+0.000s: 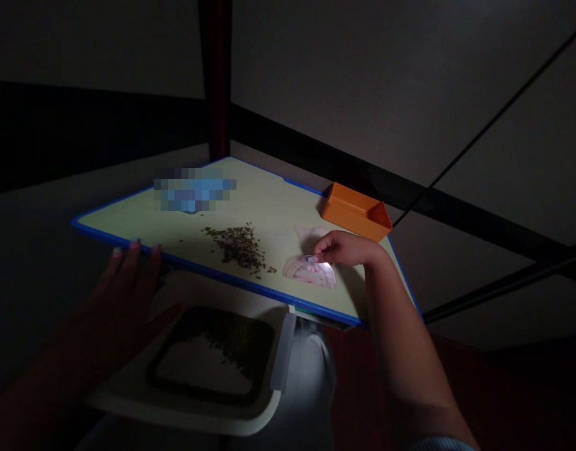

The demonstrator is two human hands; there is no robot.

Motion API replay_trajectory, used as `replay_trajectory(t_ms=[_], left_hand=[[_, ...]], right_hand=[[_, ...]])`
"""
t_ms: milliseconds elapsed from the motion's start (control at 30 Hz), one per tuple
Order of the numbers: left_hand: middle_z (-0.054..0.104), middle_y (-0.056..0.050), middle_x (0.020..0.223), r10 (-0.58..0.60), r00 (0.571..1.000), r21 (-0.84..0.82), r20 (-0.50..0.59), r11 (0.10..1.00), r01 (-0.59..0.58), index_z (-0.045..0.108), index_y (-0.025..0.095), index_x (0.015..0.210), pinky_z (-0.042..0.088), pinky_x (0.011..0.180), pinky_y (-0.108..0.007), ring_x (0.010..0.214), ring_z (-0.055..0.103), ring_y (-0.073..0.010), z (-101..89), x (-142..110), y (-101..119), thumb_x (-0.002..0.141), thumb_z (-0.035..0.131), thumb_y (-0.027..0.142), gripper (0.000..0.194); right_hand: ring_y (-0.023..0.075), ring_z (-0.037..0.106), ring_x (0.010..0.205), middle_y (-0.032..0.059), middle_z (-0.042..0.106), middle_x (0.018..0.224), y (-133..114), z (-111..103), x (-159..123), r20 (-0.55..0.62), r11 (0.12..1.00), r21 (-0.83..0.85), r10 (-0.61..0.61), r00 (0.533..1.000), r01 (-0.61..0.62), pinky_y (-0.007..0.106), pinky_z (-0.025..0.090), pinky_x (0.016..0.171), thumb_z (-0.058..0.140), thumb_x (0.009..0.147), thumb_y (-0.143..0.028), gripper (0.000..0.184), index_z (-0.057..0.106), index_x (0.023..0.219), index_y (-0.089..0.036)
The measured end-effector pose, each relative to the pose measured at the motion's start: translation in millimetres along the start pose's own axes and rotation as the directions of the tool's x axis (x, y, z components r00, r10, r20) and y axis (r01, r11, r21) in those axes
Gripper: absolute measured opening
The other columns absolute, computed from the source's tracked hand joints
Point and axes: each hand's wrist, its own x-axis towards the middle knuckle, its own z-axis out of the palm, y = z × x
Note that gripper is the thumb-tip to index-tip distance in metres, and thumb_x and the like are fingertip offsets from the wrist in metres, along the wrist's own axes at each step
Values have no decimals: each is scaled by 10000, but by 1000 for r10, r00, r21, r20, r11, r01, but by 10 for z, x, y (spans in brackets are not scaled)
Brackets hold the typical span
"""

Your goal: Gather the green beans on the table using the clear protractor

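Observation:
My right hand [344, 249] pinches a clear protractor [310, 272] by its straight edge, low over the right part of a pale board with a blue rim [269, 188]. Partly behind that hand lies a clear piece that looks like a set square [305, 233]. A loose heap of small dark grains [238, 247] is spread on the board left of the protractor. My left hand [133, 282] is open in dim light, its fingertips at the board's near left edge and its thumb beside a white container [241, 427]. Green grains [245, 335] lie inside that container.
At the board's far right corner stands an orange open box [356, 210]. A blurred-out blue object [194, 191] lies at the far left. The container rests on or near my legs [311, 369] below the board. Pale panels stand behind the board, and the surroundings are dark.

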Motion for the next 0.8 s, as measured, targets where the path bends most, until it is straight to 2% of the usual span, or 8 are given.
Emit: replay_trajectory(t_ms=[167,267,400,533,800], left_hand=[[59,-219,1538,38,998,-44,-58,998,-41,122,78,1398,237,1103,-573,1413,60,-387,93,-32,-68,758,211,664,872],[49,-197,1545,37,996,-51,-77,998,-41,103,102,1404,246,1097,-587,1413,62,-389,104,-35,-80,760,199,661,858],[32,-204,1544,55,996,-60,-72,996,-59,88,98,1403,251,1094,-592,1411,49,-394,84,-13,-80,758,206,660,864],[89,-236,1529,45,997,-66,-66,997,-49,102,81,1399,243,1099,-592,1408,89,-390,76,9,-70,745,207,678,892],[96,-239,1527,11,998,-112,-59,994,-17,145,69,1391,214,1123,-554,1411,91,-377,47,-1,-25,719,238,709,933]], right_hand=[[76,391,558,-38,483,585,35,-15,-9,-38,996,-64,52,998,-54,229,315,578,508,798,-343,245,611,712,-138],[78,397,560,-35,489,583,48,-19,-12,-18,997,-63,37,999,-38,232,312,578,517,790,-327,230,612,703,-136],[80,396,556,-33,491,566,-12,8,11,17,999,-37,17,1000,-16,234,302,576,517,781,-301,222,590,655,-134],[76,393,555,-32,497,568,-71,31,21,7,999,-32,10,1000,-10,233,300,579,504,779,-264,201,582,649,-133],[81,405,547,-18,517,573,-39,15,-4,-41,997,-65,49,998,-52,236,311,576,507,799,-353,281,591,648,-131]])
